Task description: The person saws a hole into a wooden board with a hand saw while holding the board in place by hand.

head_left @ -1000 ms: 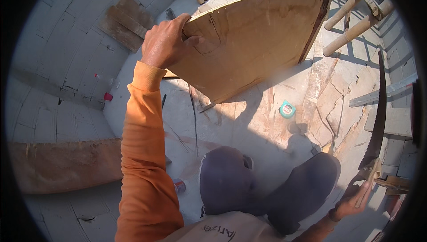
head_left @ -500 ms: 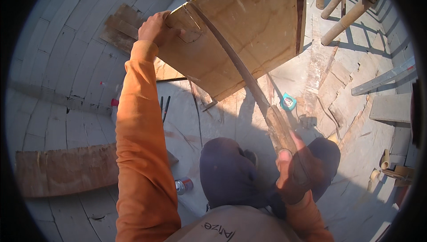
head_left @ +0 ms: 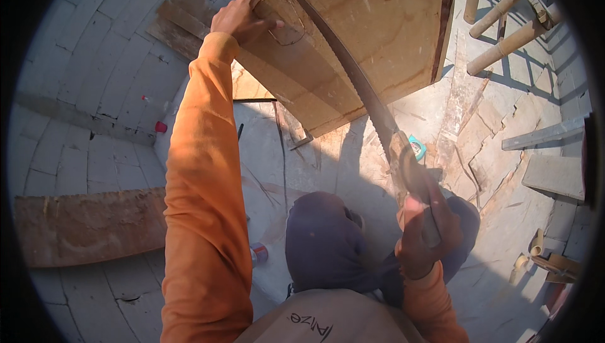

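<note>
A sheet of plywood [head_left: 391, 34] stands tilted in front of me, with a pencilled curve near its left corner. My left hand [head_left: 241, 20] grips its upper left edge, thumb on the near face and fingers over the edge. In my right hand [head_left: 428, 229] is the wooden handle of a handsaw [head_left: 348, 66]. The long toothed blade slants up and left across the plywood, its far end at the top edge close to my left hand. Motion blurs the handle and the right fingers slightly.
A teal tape measure [head_left: 416, 148] lies on the floor beyond the saw handle. Bamboo poles [head_left: 504, 53] stand at the far right, near a metal bar [head_left: 542, 134] and a grey block [head_left: 554, 176]. A curved board [head_left: 88, 226] lies at left, and a can [head_left: 259, 253] stands by my left forearm.
My right hand has shifted slightly with the saw, whose handle now overlaps the tape measure. The whole view has turned a little; my left hand keeps its hold on the plywood.
</note>
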### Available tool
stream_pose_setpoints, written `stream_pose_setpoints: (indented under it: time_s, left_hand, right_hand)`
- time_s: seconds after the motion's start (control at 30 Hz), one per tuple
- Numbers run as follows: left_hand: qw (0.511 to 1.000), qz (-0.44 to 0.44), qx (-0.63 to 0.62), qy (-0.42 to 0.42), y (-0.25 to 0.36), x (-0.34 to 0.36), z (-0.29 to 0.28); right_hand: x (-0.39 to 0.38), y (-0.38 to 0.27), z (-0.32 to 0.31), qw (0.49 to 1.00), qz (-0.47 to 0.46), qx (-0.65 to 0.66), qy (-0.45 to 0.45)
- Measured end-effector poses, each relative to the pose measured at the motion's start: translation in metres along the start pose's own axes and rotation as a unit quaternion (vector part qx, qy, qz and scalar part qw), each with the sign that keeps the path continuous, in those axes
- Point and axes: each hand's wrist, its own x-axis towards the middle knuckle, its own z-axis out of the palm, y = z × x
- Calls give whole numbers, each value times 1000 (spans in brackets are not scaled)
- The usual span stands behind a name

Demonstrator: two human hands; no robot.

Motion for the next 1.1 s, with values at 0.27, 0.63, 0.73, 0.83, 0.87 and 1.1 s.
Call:
stream_pose_setpoints:
  time_s: [0.27,0.63,0.73,0.83,0.87,1.1]
  left_hand:
    - [1000,17,-8,14,-6,3,3]
    - [1000,16,-8,16,-12,5,6]
    - [1000,19,-7,20,-10,6,9]
    - [999,30,-10,29,-12,9,9]
    - [999,33,-9,31,-11,7,10]
    - [997,54,-2,58,-8,-1,13]
  right_hand:
    - [-1,-6,-5,996,71,8,-51]
    - [0,-9,-7,996,29,-47,-67]
    - [-7,-9,-10,995,63,-39,-72]
    - [-9,-13,-14,989,81,-62,-108]
    - [-10,-12,-13,990,81,-64,-100]
    - [54,5,58,997,55,2,-59]
